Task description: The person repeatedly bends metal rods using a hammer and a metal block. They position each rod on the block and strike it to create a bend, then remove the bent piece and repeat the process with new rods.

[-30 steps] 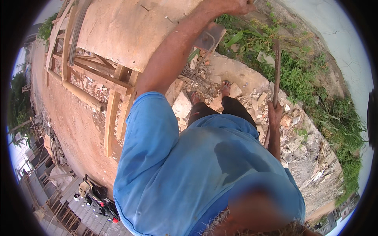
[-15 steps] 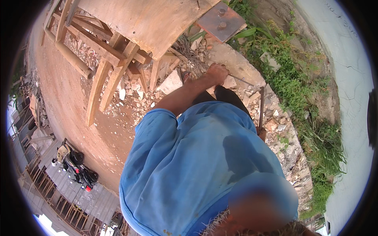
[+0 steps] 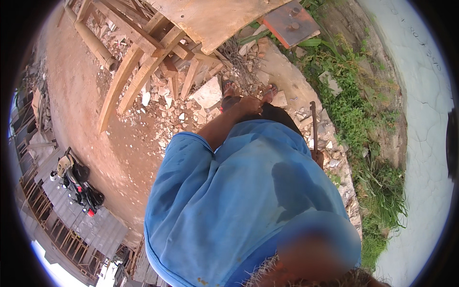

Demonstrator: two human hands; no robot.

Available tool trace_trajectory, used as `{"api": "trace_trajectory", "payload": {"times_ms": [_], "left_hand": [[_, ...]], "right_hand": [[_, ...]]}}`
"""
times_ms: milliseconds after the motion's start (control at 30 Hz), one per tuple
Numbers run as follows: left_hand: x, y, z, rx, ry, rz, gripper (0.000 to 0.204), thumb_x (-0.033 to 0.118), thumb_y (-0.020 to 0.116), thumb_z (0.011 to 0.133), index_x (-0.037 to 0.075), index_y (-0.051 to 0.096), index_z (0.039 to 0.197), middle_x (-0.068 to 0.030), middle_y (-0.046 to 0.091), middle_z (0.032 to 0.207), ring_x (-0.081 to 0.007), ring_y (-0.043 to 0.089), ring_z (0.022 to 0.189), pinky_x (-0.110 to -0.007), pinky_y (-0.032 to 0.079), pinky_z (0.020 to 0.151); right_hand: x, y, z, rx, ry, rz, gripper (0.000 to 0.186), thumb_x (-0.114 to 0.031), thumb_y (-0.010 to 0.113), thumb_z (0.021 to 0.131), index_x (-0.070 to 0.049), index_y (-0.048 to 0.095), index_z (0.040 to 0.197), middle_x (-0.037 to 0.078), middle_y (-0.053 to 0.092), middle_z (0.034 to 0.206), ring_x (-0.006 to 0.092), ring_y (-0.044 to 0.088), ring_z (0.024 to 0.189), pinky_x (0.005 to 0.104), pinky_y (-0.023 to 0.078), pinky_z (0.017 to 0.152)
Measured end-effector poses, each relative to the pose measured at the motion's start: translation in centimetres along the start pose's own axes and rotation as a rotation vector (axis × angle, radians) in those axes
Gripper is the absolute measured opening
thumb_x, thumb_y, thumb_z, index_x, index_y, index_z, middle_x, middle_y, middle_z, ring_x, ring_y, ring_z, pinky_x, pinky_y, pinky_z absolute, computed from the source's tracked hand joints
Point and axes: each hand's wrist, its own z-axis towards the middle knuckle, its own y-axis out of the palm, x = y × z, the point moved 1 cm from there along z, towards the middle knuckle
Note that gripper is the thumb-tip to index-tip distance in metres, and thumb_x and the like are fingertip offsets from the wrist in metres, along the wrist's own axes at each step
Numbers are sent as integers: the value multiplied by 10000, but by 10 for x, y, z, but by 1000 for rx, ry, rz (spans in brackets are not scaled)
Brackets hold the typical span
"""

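My left hand (image 3: 250,105) is drawn in against the dark trousers at my thigh, with its fingers curled closed. Whatever it may hold is hidden. At my right side, partly covered by the blue shirt, my right hand (image 3: 317,157) grips the lower end of a rusty metal bar (image 3: 314,126) with a short hooked tip. The bar stands roughly upright in view, above the rubble. Ahead of me, a wooden workbench (image 3: 215,19) carries a dark metal plate (image 3: 291,24) with two bolt-like pegs at its right corner. Neither hand touches the bench.
Broken stone (image 3: 208,93) and brick bits lie around my feet. Timber legs (image 3: 150,71) and a round pole (image 3: 94,45) extend left of the bench. Green weeds (image 3: 351,91) and a pale wall (image 3: 425,158) run along the right. A motorcycle (image 3: 79,182) is parked at far left.
My left hand has drawn back from beyond my thigh toward my body; the thin rod sticking out from it no longer shows. My right hand still holds the bar. The bench sits further right in view.
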Motion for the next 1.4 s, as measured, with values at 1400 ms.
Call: {"api": "trace_trajectory", "payload": {"times_ms": [1400], "left_hand": [[-344,-682,-185,811,-582,1094,377,369,424,977,164,620,1225,-168,697,1072,-393,681,1003,-538,525,795]], "right_hand": [[-73,207,-142,206,135,612,353,-281,677,885,44,719,1015,88,683,734,181,642,683,319,507,648]]}}
